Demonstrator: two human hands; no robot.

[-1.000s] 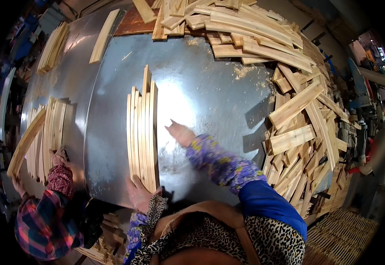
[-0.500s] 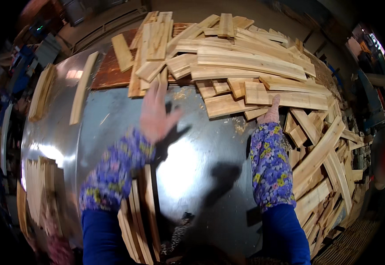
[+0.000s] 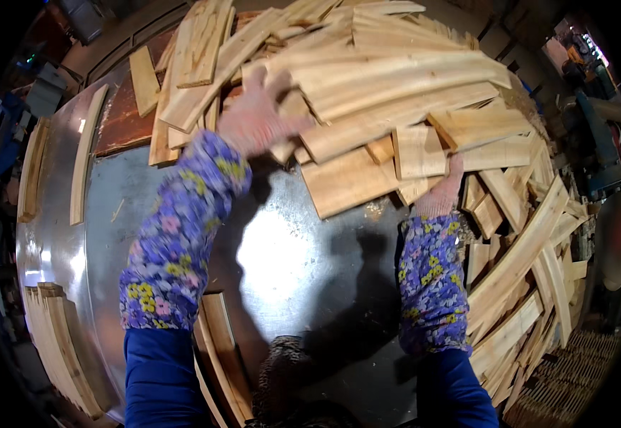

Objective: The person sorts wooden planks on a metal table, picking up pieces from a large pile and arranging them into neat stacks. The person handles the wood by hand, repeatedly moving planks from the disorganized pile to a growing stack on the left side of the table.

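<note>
My left hand (image 3: 257, 121), in a pale pinkish glove, is stretched over the far pile with its fingers spread. It is beside the left ends of several long pale boards (image 3: 396, 78), blurred by motion. My right hand (image 3: 440, 194) is at the pile's near edge, its thumb up against a wooden board (image 3: 419, 151) and its other fingers hidden beneath the wood. A wider board (image 3: 350, 182) lies flat just left of it. Floral sleeve covers reach over both my forearms.
A jumbled heap of boards (image 3: 517, 250) extends down the right side. On the metal table (image 3: 139, 235), single strips (image 3: 88, 153) and a stack of boards (image 3: 61, 342) lie at left. More boards (image 3: 221, 357) stand near my left forearm. A reddish-brown panel (image 3: 125, 121) lies under the far pile.
My left hand has moved forward and right, from the table's edge onto the pile. The long upper boards have shifted, and my right hand stays at the near edge. The view has moved a little.
</note>
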